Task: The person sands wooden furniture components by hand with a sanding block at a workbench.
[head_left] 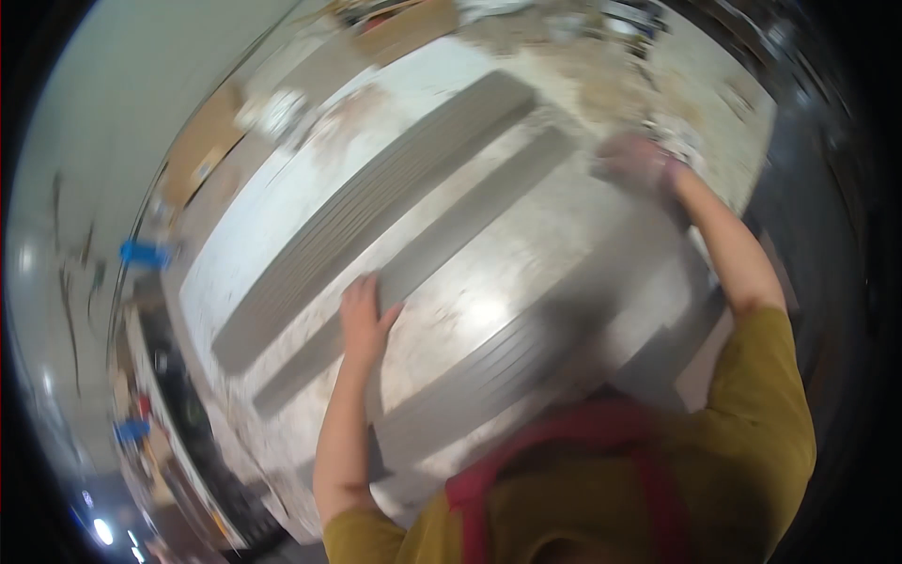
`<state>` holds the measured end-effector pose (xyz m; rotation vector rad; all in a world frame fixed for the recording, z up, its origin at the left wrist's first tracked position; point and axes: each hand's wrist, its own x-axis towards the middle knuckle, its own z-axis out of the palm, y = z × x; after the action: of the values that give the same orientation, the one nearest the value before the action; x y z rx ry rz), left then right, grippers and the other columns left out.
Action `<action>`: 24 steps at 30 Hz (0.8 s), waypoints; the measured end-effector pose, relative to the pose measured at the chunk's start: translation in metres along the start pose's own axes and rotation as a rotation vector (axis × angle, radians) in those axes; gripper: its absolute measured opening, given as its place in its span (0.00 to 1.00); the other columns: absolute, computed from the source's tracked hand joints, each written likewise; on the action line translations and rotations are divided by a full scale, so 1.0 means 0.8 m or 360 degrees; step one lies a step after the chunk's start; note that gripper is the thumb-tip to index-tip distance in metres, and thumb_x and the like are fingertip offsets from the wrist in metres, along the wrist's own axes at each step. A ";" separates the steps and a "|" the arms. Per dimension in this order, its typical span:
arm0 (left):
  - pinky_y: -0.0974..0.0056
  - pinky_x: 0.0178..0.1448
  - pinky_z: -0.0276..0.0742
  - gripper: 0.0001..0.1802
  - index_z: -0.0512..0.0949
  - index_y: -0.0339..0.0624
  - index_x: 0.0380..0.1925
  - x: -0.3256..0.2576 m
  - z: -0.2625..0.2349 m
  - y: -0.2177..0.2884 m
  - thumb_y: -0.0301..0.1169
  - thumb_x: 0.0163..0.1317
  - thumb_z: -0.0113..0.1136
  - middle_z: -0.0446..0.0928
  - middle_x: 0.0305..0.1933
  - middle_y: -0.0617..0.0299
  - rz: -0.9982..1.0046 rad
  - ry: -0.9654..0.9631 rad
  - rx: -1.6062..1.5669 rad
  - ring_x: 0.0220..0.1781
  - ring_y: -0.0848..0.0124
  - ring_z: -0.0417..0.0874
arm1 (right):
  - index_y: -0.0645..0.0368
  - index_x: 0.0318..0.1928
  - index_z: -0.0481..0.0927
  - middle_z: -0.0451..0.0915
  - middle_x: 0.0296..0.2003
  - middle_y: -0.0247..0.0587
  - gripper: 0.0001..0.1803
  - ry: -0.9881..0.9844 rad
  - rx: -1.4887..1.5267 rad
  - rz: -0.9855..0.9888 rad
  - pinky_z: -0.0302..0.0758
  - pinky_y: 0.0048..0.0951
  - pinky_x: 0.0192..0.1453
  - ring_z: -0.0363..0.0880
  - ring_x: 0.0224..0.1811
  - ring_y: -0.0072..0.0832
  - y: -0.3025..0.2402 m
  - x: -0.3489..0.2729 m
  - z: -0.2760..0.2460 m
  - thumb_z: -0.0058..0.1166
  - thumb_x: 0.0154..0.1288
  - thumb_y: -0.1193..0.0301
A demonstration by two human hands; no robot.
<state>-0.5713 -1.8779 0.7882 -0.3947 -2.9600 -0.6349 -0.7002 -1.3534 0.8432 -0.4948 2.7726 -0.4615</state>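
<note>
My left hand point(365, 318) rests on a single long grey strip point(479, 207), its fingers stretched over the strip and the thumb apart. Farther right, by the strip's far end, my right hand point(639, 162) is smeared by motion, so its fingers and anything in them cannot be made out. Something white and crumpled point(678, 139) shows just beyond it. Behind the single strip lies a stack of long grey strips point(376, 221), with lines running along its side. A second stack of grey strips point(470, 376) lies nearer my body, partly blurred and shadowed.
The pale worktable point(235, 258) carries brown smudges and dust. Along its far side are a cardboard piece point(202, 141), a white crumpled bundle point(277, 113) and an open cardboard box point(404, 30). A blue object point(144, 253) sits by the left edge, above a cluttered shelf point(169, 395).
</note>
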 end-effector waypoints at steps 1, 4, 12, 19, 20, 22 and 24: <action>0.51 0.63 0.62 0.36 0.68 0.36 0.58 -0.005 -0.001 -0.006 0.38 0.49 0.66 0.68 0.57 0.44 0.0077 0.0097 0.0024 0.59 0.45 0.67 | 0.57 0.50 0.78 0.77 0.49 0.45 0.19 0.0159 0.0170 0.0018 0.70 0.35 0.58 0.75 0.52 0.37 -0.026 -0.012 -0.012 0.53 0.60 0.65; 0.50 0.64 0.62 0.35 0.68 0.39 0.58 0.004 0.004 0.012 0.42 0.51 0.65 0.68 0.59 0.46 -0.0011 -0.0072 0.0083 0.61 0.49 0.67 | 0.62 0.53 0.76 0.79 0.38 0.39 0.23 0.0148 0.0787 0.0184 0.72 0.25 0.43 0.74 0.38 0.24 -0.082 -0.003 -0.004 0.54 0.60 0.63; 0.46 0.64 0.59 0.40 0.64 0.44 0.62 -0.092 -0.038 -0.004 0.45 0.51 0.66 0.65 0.60 0.52 -0.0153 0.0062 0.0239 0.63 0.54 0.64 | 0.56 0.52 0.77 0.78 0.47 0.40 0.18 -0.0114 0.0595 -0.0981 0.71 0.32 0.57 0.76 0.51 0.33 -0.407 0.059 0.062 0.56 0.61 0.68; 0.48 0.68 0.56 0.30 0.70 0.44 0.56 -0.108 -0.041 -0.027 0.45 0.55 0.60 0.66 0.61 0.52 -0.0384 0.0054 0.0430 0.64 0.57 0.65 | 0.48 0.49 0.77 0.78 0.44 0.43 0.15 -0.0157 0.0294 -0.1725 0.73 0.40 0.48 0.76 0.47 0.44 -0.723 0.123 0.215 0.56 0.60 0.65; 0.49 0.68 0.55 0.30 0.69 0.43 0.57 -0.105 -0.036 -0.024 0.44 0.56 0.58 0.65 0.62 0.53 -0.0331 0.0083 0.0362 0.65 0.58 0.64 | 0.46 0.46 0.78 0.78 0.41 0.43 0.14 -0.0106 0.0261 -0.1869 0.75 0.42 0.43 0.78 0.42 0.46 -0.758 0.132 0.244 0.56 0.59 0.65; 0.51 0.68 0.55 0.29 0.67 0.42 0.59 -0.122 -0.030 -0.025 0.42 0.59 0.55 0.63 0.64 0.54 -0.0276 0.0161 0.0217 0.65 0.60 0.63 | 0.46 0.41 0.79 0.78 0.40 0.45 0.10 -0.0342 0.0014 -0.1952 0.75 0.43 0.41 0.78 0.40 0.46 -0.828 0.113 0.277 0.53 0.57 0.66; 0.53 0.69 0.55 0.28 0.65 0.41 0.60 -0.134 -0.021 -0.030 0.40 0.61 0.52 0.61 0.65 0.55 -0.0262 0.0241 0.0132 0.66 0.62 0.62 | 0.47 0.38 0.80 0.78 0.38 0.47 0.09 -0.0400 0.0004 -0.2058 0.76 0.43 0.41 0.79 0.40 0.46 -0.865 0.094 0.307 0.52 0.56 0.66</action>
<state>-0.4742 -1.9310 0.7793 -0.0916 -2.8809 -0.5290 -0.4900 -2.0612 0.8507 -2.1271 1.8610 -0.5628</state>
